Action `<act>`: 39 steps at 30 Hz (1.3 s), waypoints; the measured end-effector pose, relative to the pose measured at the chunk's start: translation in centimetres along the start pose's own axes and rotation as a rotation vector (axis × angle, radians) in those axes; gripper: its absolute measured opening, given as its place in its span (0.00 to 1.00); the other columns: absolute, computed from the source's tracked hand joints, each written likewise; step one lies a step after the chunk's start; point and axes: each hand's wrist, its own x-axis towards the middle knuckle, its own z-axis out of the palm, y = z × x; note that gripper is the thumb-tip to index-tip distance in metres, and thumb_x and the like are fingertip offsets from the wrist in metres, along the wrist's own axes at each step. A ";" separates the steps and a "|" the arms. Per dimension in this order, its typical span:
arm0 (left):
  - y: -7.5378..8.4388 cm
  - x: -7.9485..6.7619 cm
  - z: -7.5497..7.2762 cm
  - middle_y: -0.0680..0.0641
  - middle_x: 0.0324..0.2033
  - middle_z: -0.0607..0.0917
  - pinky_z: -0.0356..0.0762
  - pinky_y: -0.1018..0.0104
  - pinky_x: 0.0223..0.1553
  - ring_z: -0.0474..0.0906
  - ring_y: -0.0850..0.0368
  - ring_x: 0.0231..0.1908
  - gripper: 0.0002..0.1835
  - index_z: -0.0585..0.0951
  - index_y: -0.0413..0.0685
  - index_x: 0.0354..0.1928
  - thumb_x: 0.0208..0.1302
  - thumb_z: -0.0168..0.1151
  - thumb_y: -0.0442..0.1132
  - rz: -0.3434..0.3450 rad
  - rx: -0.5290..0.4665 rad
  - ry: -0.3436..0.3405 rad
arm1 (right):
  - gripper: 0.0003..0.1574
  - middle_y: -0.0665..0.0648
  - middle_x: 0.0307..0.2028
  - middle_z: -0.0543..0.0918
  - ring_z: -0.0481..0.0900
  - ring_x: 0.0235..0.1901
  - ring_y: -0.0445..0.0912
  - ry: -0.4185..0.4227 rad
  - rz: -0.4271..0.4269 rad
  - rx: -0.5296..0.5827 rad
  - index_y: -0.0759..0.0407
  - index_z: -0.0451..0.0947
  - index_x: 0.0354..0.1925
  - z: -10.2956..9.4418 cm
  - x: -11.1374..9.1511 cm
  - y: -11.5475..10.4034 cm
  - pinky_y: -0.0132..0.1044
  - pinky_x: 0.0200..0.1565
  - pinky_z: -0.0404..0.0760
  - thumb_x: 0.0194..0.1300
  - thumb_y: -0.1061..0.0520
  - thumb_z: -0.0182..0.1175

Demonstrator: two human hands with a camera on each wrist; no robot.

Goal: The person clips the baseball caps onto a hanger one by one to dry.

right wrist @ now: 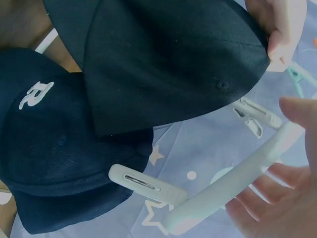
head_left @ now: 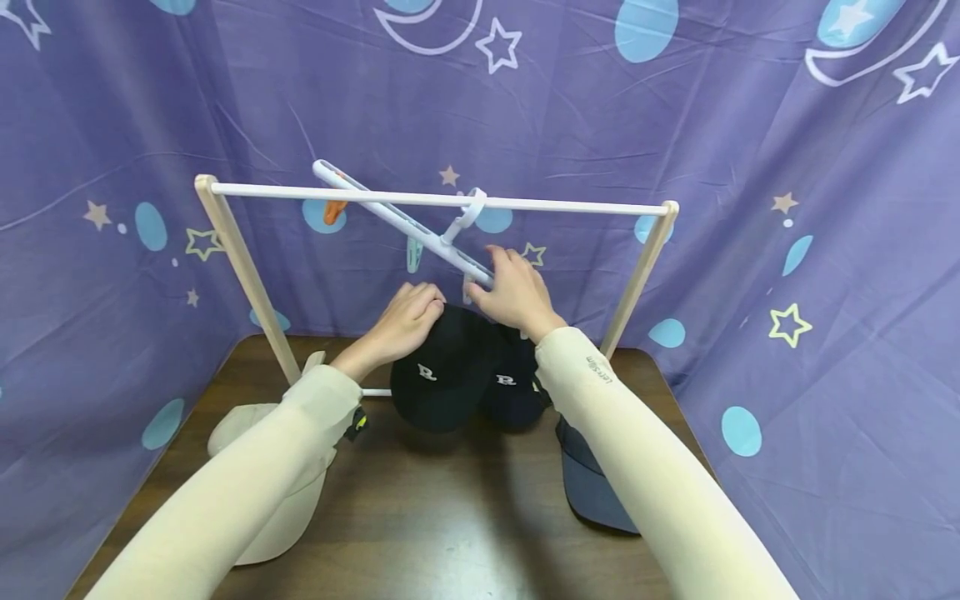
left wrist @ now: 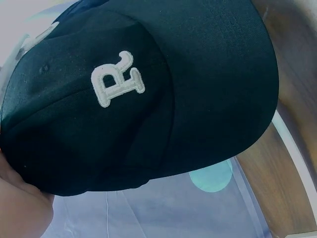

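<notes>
My left hand (head_left: 408,321) pinches a black cap (head_left: 442,375) by its crown edge, its white R facing me and the brim down. In the right wrist view, my left fingertips (right wrist: 280,52) grip that cap's edge. My right hand (head_left: 517,292) holds the bar of a white clip hanger (right wrist: 237,183), thumb on one side and fingers behind. A navy cap (right wrist: 54,134) with a white R hangs from a white clip (right wrist: 143,183) at the hanger's end. Another white clip (right wrist: 257,116) is beside the black cap. The hanger tilts from its hook (head_left: 472,208) on the rail.
The rack has a white rail (head_left: 585,206) and wooden legs (head_left: 251,283). An orange clip (head_left: 333,210) and a mint clip (head_left: 414,254) hang at the hanger's left. On the wooden table (head_left: 435,533) lie a beige cap (head_left: 288,521) at left and a dark grey-blue cap (head_left: 596,487) at right.
</notes>
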 end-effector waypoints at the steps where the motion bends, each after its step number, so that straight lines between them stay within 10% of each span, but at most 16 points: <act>1: 0.0 0.0 0.0 0.40 0.44 0.84 0.67 0.46 0.59 0.73 0.39 0.49 0.12 0.80 0.41 0.46 0.80 0.47 0.37 -0.003 -0.002 -0.001 | 0.49 0.64 0.69 0.76 0.75 0.68 0.59 -0.031 0.010 -0.001 0.59 0.66 0.78 0.0 0.2 0.0 0.52 0.68 0.73 0.70 0.38 0.65; 7: 0.1 -0.2 -0.1 0.40 0.44 0.83 0.66 0.44 0.62 0.73 0.38 0.52 0.11 0.80 0.41 0.45 0.80 0.47 0.36 0.003 -0.014 -0.005 | 0.48 0.63 0.73 0.74 0.75 0.69 0.57 -0.112 0.020 0.000 0.59 0.68 0.76 0.3 1.0 -0.4 0.51 0.69 0.73 0.70 0.34 0.64; 16: 0.2 -0.2 0.2 0.42 0.43 0.84 0.67 0.47 0.59 0.73 0.40 0.49 0.12 0.80 0.41 0.45 0.80 0.46 0.36 0.031 -0.009 -0.005 | 0.38 0.56 0.45 0.83 0.80 0.46 0.53 -0.142 0.034 -0.014 0.55 0.77 0.67 0.5 1.8 -0.5 0.53 0.51 0.80 0.70 0.35 0.66; 25: -0.2 -0.3 0.2 0.42 0.42 0.83 0.67 0.45 0.60 0.74 0.40 0.50 0.10 0.79 0.41 0.44 0.80 0.47 0.34 0.038 -0.014 -0.002 | 0.25 0.53 0.27 0.72 0.76 0.32 0.51 -0.113 0.026 -0.010 0.53 0.77 0.36 0.7 2.0 -0.8 0.48 0.37 0.76 0.70 0.34 0.65; 39: -0.1 -0.3 0.4 0.42 0.41 0.84 0.67 0.46 0.60 0.75 0.40 0.50 0.10 0.80 0.41 0.44 0.79 0.48 0.34 0.053 -0.029 -0.003 | 0.27 0.55 0.30 0.79 0.79 0.34 0.53 -0.146 0.057 -0.009 0.54 0.76 0.32 0.8 2.2 -0.9 0.48 0.39 0.78 0.72 0.34 0.63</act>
